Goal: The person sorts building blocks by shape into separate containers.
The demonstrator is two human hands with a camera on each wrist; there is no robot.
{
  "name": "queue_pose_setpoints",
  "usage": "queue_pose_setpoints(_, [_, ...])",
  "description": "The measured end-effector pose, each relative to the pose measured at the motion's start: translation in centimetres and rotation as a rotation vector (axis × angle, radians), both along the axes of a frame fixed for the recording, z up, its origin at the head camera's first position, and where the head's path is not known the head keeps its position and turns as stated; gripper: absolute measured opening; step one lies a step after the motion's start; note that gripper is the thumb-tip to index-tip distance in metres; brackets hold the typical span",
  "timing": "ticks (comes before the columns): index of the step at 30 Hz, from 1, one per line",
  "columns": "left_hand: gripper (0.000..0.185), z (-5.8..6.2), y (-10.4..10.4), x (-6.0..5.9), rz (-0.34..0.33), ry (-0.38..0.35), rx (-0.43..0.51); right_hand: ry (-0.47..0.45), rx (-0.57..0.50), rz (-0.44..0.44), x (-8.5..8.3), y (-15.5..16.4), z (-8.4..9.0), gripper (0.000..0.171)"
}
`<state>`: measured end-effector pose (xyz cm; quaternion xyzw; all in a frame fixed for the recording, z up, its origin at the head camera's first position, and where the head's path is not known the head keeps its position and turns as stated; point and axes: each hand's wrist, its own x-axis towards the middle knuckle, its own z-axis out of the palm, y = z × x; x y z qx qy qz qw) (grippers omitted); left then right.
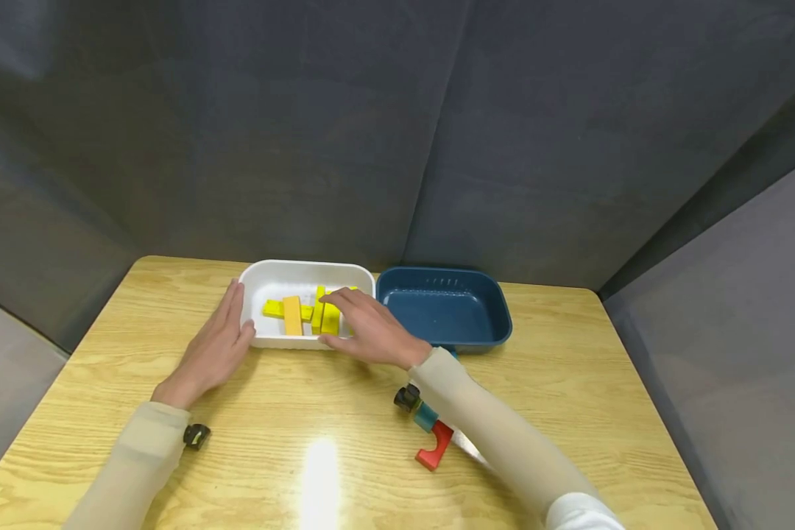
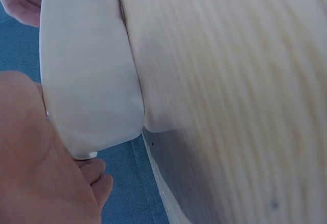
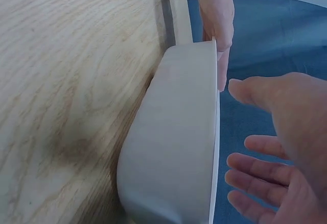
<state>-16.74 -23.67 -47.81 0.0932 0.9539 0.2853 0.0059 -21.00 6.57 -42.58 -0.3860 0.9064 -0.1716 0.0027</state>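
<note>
A white tray (image 1: 305, 342) holds several yellow blocks (image 1: 330, 318) and one orange block (image 1: 292, 315), which lies across a flat yellow one. My left hand (image 1: 213, 346) rests on the tray's left end with its fingers straight; the left wrist view shows the palm (image 2: 46, 157) beside the wall. Over the tray's right part, my right hand (image 1: 367, 327) hovers with its fingers apart and bent a little. Nothing shows between thumb and fingers of that hand (image 3: 286, 157) in the right wrist view. Its fingers hide some blocks in the head view.
A dark blue tray (image 1: 444, 342) stands against the white one on the right. Beneath my right forearm lie a red arch-shaped block (image 1: 435, 446) and a teal block (image 1: 426, 417), partly covered. Dark cloth (image 1: 291, 132) hangs behind the wooden table (image 1: 252, 456).
</note>
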Motion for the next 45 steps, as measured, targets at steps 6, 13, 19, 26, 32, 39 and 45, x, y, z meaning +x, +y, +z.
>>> queue_pose_setpoints(6, [0.073, 0.0, 0.0, 0.0, 0.003, 0.001, 0.000, 0.013, -0.007, -0.004, 0.8, 1.1, 0.1, 0.065])
queue_pose_setpoints(13, [0.073, 0.0, 0.1, 0.0, 0.000, 0.004, 0.000, 0.053, -0.063, -0.022, 1.9, 3.6, 0.3, 0.064])
queue_pose_setpoints(19, [0.073, 0.0, 0.1, -0.1, 0.001, 0.001, 0.003, 0.039, -0.084, -0.090, 2.8, 6.2, -0.1, 0.065])
queue_pose_setpoints(26, [0.073, 0.0, 0.1, 0.1, 0.003, -0.007, -0.003, 0.041, -0.116, -0.155, 3.6, 9.6, -0.3, 0.068])
queue_pose_setpoints(32, [0.073, 0.0, 0.0, 0.1, 0.006, -0.001, -0.003, 0.087, -0.148, -0.223, 3.9, 12.9, -0.2, 0.069])
queue_pose_setpoints(39, [0.073, -0.2, -0.1, -0.1, 0.007, 0.006, -0.003, 0.104, -0.179, -0.337, 4.8, 16.9, -0.4, 0.069])
queue_pose_setpoints(45, [0.073, -0.1, 0.0, 0.0, 0.008, 0.000, -0.011, 0.131, -0.206, -0.420, 5.4, 19.9, -0.6, 0.071])
